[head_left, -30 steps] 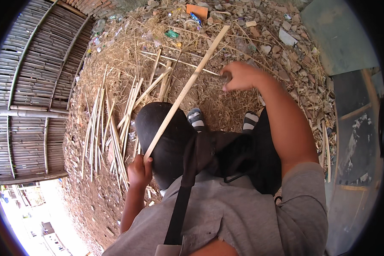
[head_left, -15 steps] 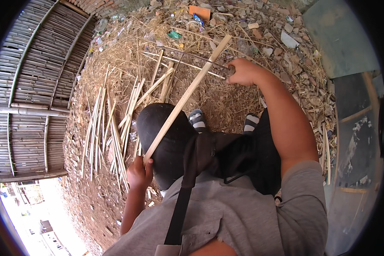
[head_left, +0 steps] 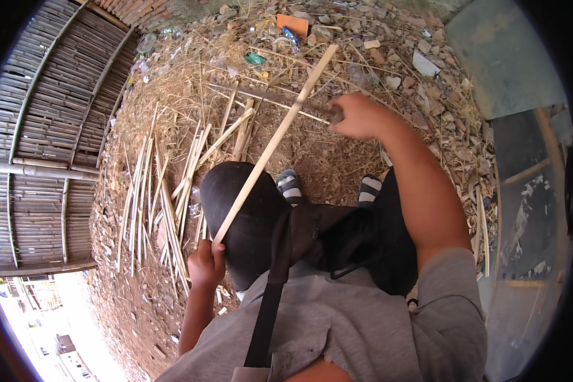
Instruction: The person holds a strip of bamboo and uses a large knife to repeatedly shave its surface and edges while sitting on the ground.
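My left hand (head_left: pixel 207 264) is closed around the near end of a long, pale bamboo strip (head_left: pixel 261 167). The strip slants up and to the right, passing over my dark-clad left knee (head_left: pixel 242 197). My right hand (head_left: pixel 361 116), arm stretched forward, grips the handle of a long, dark-bladed knife (head_left: pixel 254 93). Its blade points left and crosses the strip towards the far end; whether the two touch I cannot tell. More split bamboo strips (head_left: pixel 137 191) lie in a loose pile on the ground to the left.
Dry straw and stones cover the ground (head_left: pixel 337 169). Ahead lie an orange flat piece (head_left: pixel 292 26) and a green plastic scrap (head_left: pixel 255 58). A bamboo-slat wall (head_left: pixel 38 121) stands left, grey panels (head_left: pixel 528 191) right. My feet in striped footwear (head_left: pixel 290 186) are below the knife.
My right hand has shifted slightly left, and the knife has turned so more of the blade's flat side shows. The left hand keeps its hold on the strip.
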The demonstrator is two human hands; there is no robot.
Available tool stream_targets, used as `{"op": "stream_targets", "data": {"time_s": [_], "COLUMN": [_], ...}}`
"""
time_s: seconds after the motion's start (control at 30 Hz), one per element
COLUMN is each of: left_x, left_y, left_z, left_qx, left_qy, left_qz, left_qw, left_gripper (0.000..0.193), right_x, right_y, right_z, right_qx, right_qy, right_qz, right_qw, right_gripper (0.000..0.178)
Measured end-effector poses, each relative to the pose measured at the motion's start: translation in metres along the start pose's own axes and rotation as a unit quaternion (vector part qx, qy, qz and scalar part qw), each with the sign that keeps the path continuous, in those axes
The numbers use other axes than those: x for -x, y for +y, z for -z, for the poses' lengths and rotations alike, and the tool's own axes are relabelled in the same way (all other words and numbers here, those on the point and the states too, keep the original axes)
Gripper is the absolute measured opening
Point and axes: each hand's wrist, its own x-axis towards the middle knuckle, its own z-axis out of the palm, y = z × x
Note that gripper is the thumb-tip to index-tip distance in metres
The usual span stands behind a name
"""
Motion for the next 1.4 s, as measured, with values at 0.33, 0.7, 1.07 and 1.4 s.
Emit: {"op": "stream_targets", "data": {"time_s": [0.33, 0.7, 1.07, 1.4], "left_x": [-0.004, -0.003, -0.017, -0.017], "left_y": [0.002, -0.001, 0.031, 0.032], "left_z": [0.009, 0.010, 0.033, 0.042], "left_qx": [-0.003, -0.023, -0.052, -0.042], "left_qy": [-0.040, -0.037, -0.120, -0.099], "left_qz": [0.012, 0.026, 0.079, 0.126], "left_qw": [0.999, 0.999, 0.988, 0.986], "left_gripper": [0.038, 0.040, 0.048, 0.038], "right_x": [-0.013, -0.019, 0.008, 0.027], "right_y": [0.038, 0.047, 0.051, -0.004], "right_z": [0.011, 0.019, 0.033, 0.031], "right_qx": [-0.024, -0.038, -0.103, 0.049], "right_qy": [0.115, 0.086, 0.287, 0.081], "right_qz": [-0.078, -0.079, -0.021, 0.061], "right_qw": [0.990, 0.992, 0.952, 0.994], "right_gripper": [0.048, 0.046, 0.052, 0.025]}}
